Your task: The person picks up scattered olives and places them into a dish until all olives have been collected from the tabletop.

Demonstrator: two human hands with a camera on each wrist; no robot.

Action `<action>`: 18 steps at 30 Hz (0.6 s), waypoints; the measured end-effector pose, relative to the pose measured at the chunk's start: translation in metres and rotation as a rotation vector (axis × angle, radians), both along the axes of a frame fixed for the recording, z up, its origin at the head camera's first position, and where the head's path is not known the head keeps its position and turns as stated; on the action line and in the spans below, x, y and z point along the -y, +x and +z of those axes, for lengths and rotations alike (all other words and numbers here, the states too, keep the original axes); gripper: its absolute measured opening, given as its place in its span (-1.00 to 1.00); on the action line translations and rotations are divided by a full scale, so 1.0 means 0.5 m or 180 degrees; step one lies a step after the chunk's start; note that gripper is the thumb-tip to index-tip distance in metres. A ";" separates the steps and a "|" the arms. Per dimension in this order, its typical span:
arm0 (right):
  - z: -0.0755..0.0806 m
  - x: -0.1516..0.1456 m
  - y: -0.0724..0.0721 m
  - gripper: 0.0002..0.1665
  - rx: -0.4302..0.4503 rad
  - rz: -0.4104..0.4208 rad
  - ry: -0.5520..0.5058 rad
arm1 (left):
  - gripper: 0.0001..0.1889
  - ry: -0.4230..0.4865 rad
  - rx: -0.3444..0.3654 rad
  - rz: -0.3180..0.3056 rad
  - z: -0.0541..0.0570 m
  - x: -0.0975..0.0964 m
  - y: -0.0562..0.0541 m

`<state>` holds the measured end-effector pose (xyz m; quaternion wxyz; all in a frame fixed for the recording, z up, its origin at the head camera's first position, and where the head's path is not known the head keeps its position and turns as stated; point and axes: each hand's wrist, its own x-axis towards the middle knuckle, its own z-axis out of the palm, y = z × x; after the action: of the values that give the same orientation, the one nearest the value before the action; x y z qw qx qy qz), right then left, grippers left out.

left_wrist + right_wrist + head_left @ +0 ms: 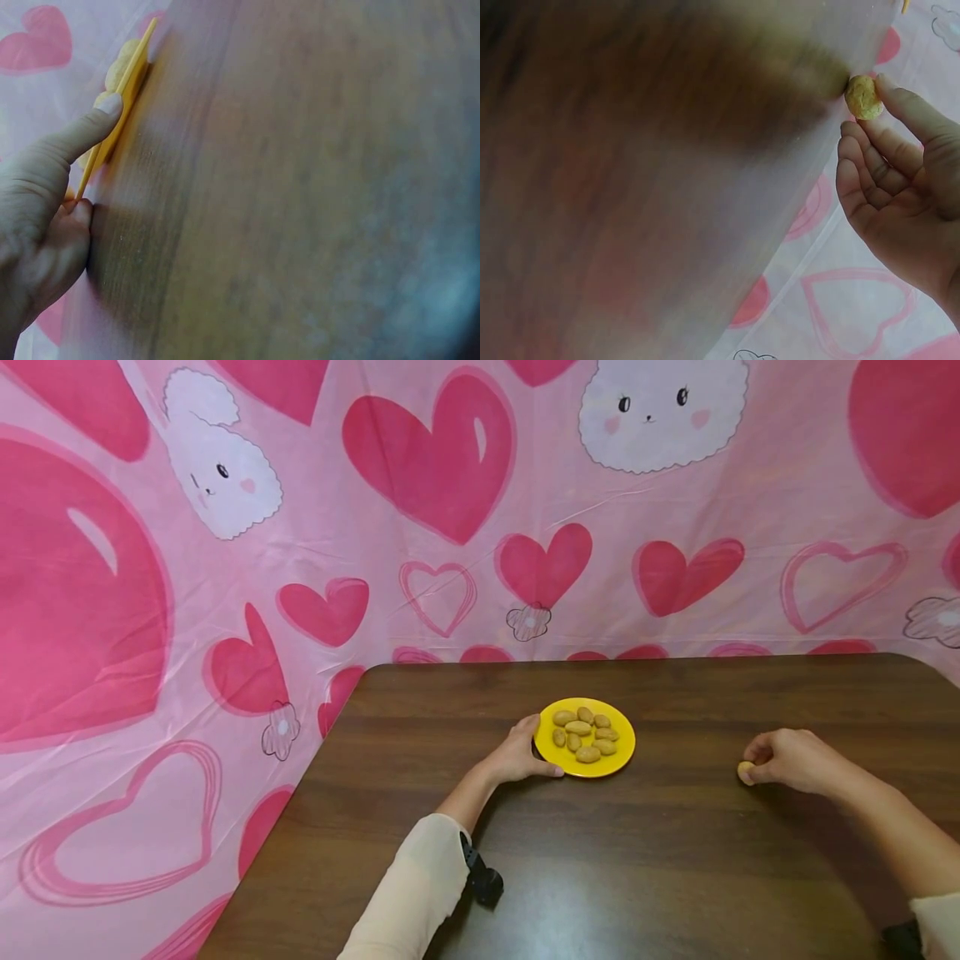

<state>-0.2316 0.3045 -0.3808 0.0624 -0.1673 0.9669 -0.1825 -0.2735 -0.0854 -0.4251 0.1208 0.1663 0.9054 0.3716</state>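
Note:
A yellow plate (626, 745) lies on the dark wooden table, with several small potatoes (578, 727) spread over it. My left hand (517, 755) holds the plate by its left side, the thumb along the near rim and the fingers round the far left edge. From the left wrist, the plate (140, 54) appears edge-on, with the thumb across its rim. Well to the right of the plate, my right hand (798, 762) pinches a single small potato (745, 772) between thumb and fingertips. The right wrist view shows this potato (863, 98) as yellow-brown and rounded, close to the tabletop.
The brown table (637, 868) has a straight far edge and rounded corners. Behind it and to its left hangs a pink cloth (450, 518) printed with hearts and white animal faces. A black wrist camera (486, 885) sits at the left sleeve, low over the table.

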 end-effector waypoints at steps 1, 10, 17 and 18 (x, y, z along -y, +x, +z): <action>0.000 0.000 0.000 -0.64 0.0002 0.0004 0.0004 | 0.06 0.0005 0.0002 0.0000 0.000 0.000 0.000; -0.008 0.006 -0.001 -0.73 -0.0038 0.0022 0.0028 | 0.08 0.0003 0.0007 -0.0016 -0.004 0.001 -0.001; -0.006 0.017 -0.006 -0.81 -0.0192 0.0107 -0.0011 | 0.08 -0.0019 0.0010 -0.0023 -0.002 0.002 -0.003; -0.006 0.019 -0.006 -0.82 -0.0209 0.0123 -0.0027 | 0.08 -0.0022 0.0013 -0.0020 -0.002 0.002 -0.003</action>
<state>-0.2347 0.2949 -0.3837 0.0333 -0.1921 0.9642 -0.1799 -0.2751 -0.0864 -0.4261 0.1244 0.1679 0.9059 0.3684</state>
